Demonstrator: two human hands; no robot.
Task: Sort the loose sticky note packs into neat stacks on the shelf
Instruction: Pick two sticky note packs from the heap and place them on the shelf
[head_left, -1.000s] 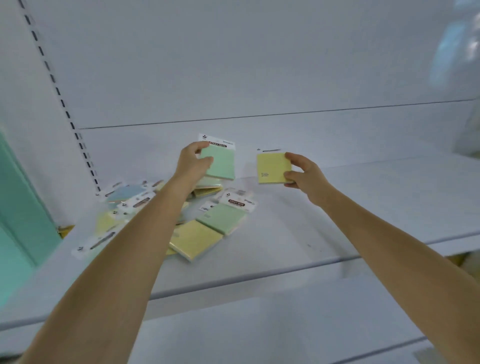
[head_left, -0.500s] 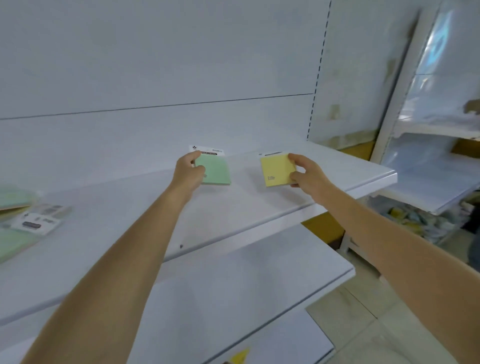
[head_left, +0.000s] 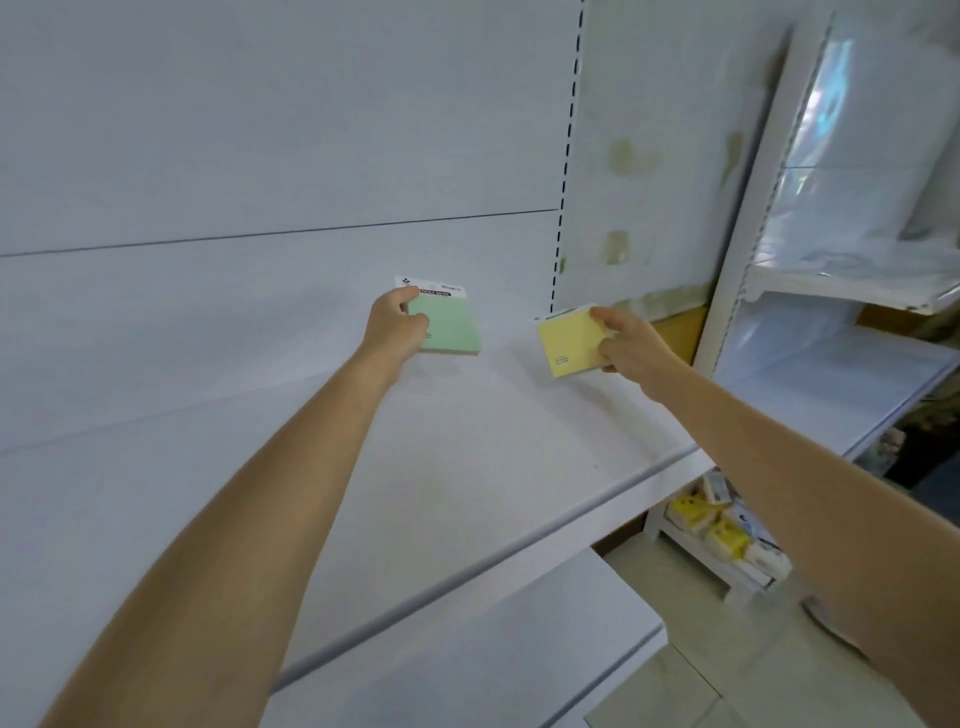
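down at 4 o'clock in the view a low rack (head_left: 737, 577) on the floor holds a jumble of small yellow and white packs, too blurred to tell more. the white shelf (head_left: 467, 441) runs across from 9 o'clock to 3 o'clock, with a lower shelf (head_left: 467, 654) beneath it toward 6 o'clock. a neighbouring shelf unit (head_left: 831, 379) stands at 3 o'clock.

two packs are held over the back part of the shelf, near its rear panel. the green sticky note pack (head_left: 452, 332) is a pale green square with a white header card and a dark label strip along its top. at its 3 o'clock, apart from it, is the yellow sticky note pack (head_left: 569, 340) – a pale yellow square with small dark print near one lower corner, tilted so its top leans toward 1 o'clock.

the left hand (head_left: 397, 327) has its grip clamped on the green pack's left edge, fingers curled over the face. the right hand (head_left: 626, 345) has its grip clamped on the yellow pack's right edge – fingers at the top corner and right side. whether either pack's lower edge touches the shelf cannot be told.
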